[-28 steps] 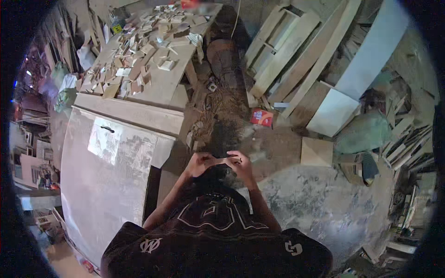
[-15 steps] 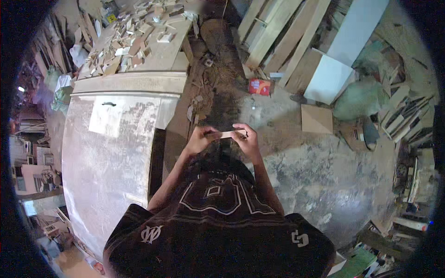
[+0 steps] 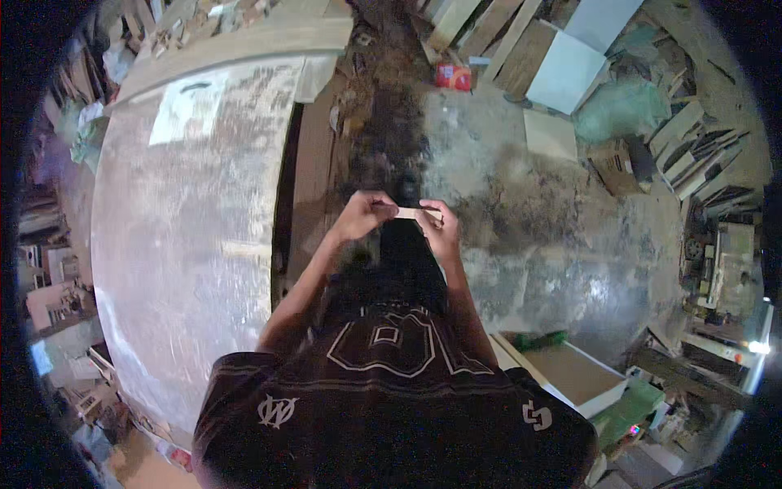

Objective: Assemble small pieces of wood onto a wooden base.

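Observation:
A small, pale flat strip that looks like wood (image 3: 406, 213) is held level between my two hands, in front of my body. My left hand (image 3: 366, 215) pinches its left end between thumb and fingers. At the other end, my right hand (image 3: 440, 227) grips it, thumb near the middle and index finger curled over the top. The fingers cover both ends of the strip. Below my hands is dark floor, and to their left stands a large worktable (image 3: 187, 196) with a worn, whitish top.
Wood scraps (image 3: 175, 28) lie beyond the worktable. A red box (image 3: 453, 77) sits on the floor ahead, near leaning boards (image 3: 481, 33) and a white panel (image 3: 566, 72). Right of these are a green sack (image 3: 623, 110) and a cardboard box (image 3: 617, 167). A shallow white-edged tray (image 3: 570, 371) is at lower right.
My view has shifted, so the worktable, red box and boards sit higher in the picture and the white-edged tray shows more at lower right. Both hands still hold the strip.

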A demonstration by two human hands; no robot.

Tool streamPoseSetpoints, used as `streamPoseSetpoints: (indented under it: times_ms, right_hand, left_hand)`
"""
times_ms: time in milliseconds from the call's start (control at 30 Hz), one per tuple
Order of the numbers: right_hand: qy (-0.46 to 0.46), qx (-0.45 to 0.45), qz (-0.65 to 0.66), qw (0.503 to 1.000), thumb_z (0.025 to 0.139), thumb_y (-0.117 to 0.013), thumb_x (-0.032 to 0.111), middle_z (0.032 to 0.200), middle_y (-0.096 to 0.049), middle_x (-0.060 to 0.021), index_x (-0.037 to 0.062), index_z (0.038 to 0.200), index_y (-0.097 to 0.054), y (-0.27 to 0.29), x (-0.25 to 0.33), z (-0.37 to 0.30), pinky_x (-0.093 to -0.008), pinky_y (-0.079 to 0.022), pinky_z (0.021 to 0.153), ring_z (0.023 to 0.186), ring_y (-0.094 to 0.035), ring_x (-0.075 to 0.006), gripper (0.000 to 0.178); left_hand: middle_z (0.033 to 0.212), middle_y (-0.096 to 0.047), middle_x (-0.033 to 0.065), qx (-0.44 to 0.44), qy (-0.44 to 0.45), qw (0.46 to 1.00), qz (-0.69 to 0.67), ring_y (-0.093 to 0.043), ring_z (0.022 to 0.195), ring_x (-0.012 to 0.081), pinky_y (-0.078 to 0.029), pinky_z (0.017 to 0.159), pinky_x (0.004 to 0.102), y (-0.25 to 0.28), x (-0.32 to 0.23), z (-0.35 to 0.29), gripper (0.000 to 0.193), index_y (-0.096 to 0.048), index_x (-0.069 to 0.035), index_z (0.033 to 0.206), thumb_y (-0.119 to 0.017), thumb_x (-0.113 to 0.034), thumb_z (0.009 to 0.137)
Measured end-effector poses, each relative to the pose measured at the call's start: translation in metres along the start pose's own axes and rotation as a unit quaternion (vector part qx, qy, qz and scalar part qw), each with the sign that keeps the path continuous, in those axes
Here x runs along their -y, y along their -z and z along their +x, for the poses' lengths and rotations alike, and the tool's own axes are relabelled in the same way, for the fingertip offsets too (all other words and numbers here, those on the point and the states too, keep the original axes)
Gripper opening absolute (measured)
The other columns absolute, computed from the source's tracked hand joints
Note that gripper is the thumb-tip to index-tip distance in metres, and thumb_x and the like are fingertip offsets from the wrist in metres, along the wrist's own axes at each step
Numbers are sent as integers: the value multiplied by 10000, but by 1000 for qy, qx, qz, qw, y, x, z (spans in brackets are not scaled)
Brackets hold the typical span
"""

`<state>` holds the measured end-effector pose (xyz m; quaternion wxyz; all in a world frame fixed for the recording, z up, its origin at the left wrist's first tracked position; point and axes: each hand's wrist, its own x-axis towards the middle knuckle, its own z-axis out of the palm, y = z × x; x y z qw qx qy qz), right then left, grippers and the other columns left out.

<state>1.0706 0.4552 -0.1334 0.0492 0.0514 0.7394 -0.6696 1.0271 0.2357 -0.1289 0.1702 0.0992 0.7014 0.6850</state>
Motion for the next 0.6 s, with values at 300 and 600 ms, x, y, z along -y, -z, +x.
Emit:
streamPoseSetpoints:
  times_ms: [300, 600]
  right_hand:
    - [31, 2, -40, 999, 852, -793, 140, 935, -677, -36, 20, 1116, -642, -9, -28, -164, -248, -492, 679, 800, -616, -81, 327]
    - [-22, 89, -34, 995, 824, -820, 190, 908, -729, -67, 33, 1141, -649, -6, -57, -275, -260, -498, 707, 827, -663, -104, 393]
  left_hand:
    - [747, -645, 7, 24, 98, 995, -5, -554, 694, 79, -448, 628, 281, -59, 17, -183, 121, -703, 6, 899, -678, -112, 907]
    - [767, -671, 25, -64, 79, 994, 43, -588, 740, 77, -472, 675, 272, -114, 47, -316, 116, -709, 7, 923, -678, -100, 895]
